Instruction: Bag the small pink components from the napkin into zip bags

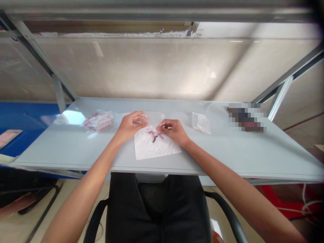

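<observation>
A white sheet (144, 148), creased like tissue or a thin bag, lies on the table in front of me. Red-pink marks and a few small brown pieces (155, 138) show on it. Above its far part is a clear plastic bag (155, 118), its outline faint. My left hand (131, 124) curves in from the left, thumb and fingers closing at the bag's left edge; the fingertips are slightly blurred. From the right, my right hand (174, 130) pinches at the bag's near edge, thumb against forefinger, just above the red marks.
A pile of clear packets with red edges (98, 120) lies left on the grey table (235, 148). To the right are a small clear bag with white contents (201, 123) and a pixelated dark object (245, 118). Metal frame posts (280, 98) border the table.
</observation>
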The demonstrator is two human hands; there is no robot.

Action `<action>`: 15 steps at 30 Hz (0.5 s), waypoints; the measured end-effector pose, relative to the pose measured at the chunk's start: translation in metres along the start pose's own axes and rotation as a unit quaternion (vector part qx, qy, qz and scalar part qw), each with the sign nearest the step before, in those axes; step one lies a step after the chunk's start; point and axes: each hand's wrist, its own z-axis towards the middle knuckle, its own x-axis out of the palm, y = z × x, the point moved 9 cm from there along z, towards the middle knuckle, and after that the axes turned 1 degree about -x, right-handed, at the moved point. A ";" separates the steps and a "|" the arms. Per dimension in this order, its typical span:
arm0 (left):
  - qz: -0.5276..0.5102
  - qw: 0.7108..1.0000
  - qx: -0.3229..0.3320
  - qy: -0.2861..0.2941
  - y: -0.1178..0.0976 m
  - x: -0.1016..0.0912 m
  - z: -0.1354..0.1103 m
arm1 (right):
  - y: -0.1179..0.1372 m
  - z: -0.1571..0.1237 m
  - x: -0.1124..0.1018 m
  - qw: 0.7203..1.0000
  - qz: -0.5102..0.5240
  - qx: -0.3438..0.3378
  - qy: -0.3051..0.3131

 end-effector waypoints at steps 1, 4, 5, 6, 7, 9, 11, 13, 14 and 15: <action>0.007 1.000 -0.004 0.009 0.001 0.001 -0.002 | 0.000 0.000 -0.001 1.000 0.008 0.003 -0.003; 0.026 0.999 -0.014 0.030 0.005 0.005 -0.008 | -0.001 0.000 -0.002 1.000 0.019 0.003 -0.002; 0.031 0.999 -0.016 0.032 0.006 0.005 -0.010 | -0.001 0.000 -0.001 1.000 0.017 0.002 0.001; 0.033 0.999 -0.019 0.032 0.007 0.006 -0.011 | -0.001 0.001 -0.001 1.000 0.013 0.001 0.005; 0.035 0.999 -0.021 0.032 0.007 0.006 -0.012 | 0.000 0.001 -0.001 1.000 0.008 -0.002 0.008; 0.039 0.999 -0.024 0.026 0.009 0.007 -0.012 | 0.000 0.001 0.000 1.000 -0.004 -0.009 0.012; 0.045 0.999 -0.021 0.023 0.010 0.009 -0.012 | 0.001 0.001 -0.001 1.000 -0.017 -0.015 0.007; 0.048 0.999 -0.012 0.017 0.011 0.010 -0.012 | 0.001 0.001 -0.004 0.999 -0.028 -0.017 -0.006; 0.050 0.999 -0.007 0.012 0.011 0.010 -0.012 | 0.000 0.001 -0.004 0.999 -0.031 -0.016 -0.011; 0.050 0.999 -0.004 0.006 0.011 0.010 -0.012 | 0.000 0.001 -0.004 0.999 -0.029 -0.014 -0.014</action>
